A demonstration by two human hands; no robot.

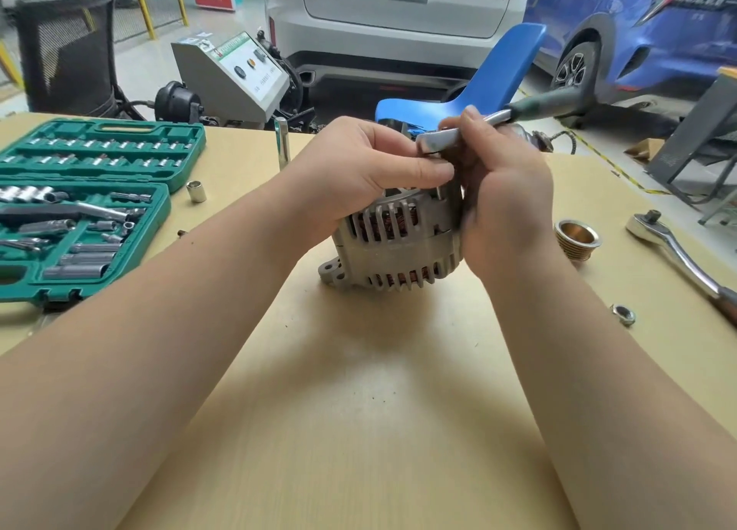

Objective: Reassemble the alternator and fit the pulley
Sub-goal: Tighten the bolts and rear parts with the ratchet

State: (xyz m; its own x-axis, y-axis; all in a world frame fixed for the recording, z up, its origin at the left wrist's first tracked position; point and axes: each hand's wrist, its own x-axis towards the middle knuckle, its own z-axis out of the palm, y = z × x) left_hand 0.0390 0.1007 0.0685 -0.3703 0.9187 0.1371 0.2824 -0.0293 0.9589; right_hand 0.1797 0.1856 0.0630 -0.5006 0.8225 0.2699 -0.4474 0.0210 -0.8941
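Both hands [438,170] hold a ratchet [498,124] atop the alternator [395,246].

white car [399,6] tailgate badge: possibly "X6" | other signs unreadable

The grey finned alternator [393,242] stands on the table — copper windings showing through its slots — pulley [577,239] apart at its right.
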